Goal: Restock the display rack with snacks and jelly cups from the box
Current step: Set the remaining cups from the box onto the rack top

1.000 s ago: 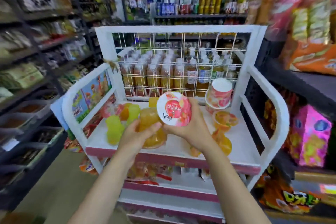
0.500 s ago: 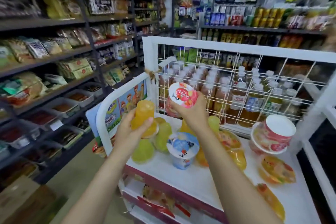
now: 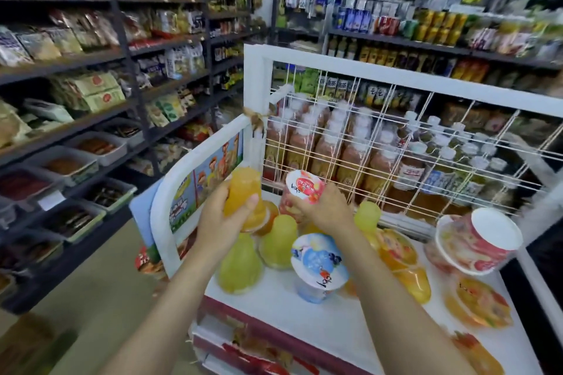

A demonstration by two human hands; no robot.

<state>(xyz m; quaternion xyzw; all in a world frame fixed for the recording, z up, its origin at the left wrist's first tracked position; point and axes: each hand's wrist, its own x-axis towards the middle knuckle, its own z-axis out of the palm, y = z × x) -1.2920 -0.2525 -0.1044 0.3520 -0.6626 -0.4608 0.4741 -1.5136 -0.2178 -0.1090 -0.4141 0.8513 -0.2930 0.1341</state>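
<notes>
Left hand (image 3: 227,219) wraps an orange jelly (image 3: 245,196); right hand (image 3: 323,207) grips a pink cup (image 3: 300,192) by its wall, both above the rack (image 3: 304,307) shelf's back-left corner. Judged light, smooth plastic, slippery, foil lids puncture-prone; hold the sidewalls.

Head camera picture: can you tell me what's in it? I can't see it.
Two hands put jelly cups on a white display rack: the left hand holds an orange jelly cup, the right hand a pink-lidded cup. More cups sit on the shelf.
</notes>
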